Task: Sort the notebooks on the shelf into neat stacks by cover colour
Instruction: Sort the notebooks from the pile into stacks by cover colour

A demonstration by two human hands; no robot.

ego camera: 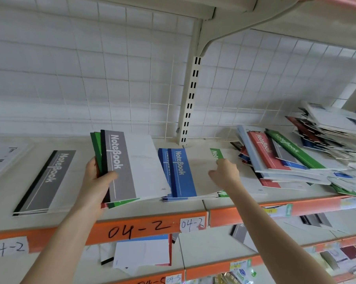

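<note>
Nearest me runs the orange shelf edge (136,230), hand-marked 04-2. Just past it my left hand (97,177) grips a fanned bundle of notebooks (132,165) near the spine side. My thumb is curled over the grey cover on top, and green and red covers show underneath.

To its left a small grey stack (44,181) lies flat on the shelf (3,206). To the right of the bundle sits the blue stack (179,173). My right hand (224,173) is on the white part of its top cover, thumb spread to the left. My fingers are bent down at the far side beside a green notebook (216,153), and I cannot tell whether they pinch anything.

Further right lies a mixed pile (275,156) of red, green, blue and grey covers, slumped and askew. Behind everything stands the white wire grid (111,78).
</note>
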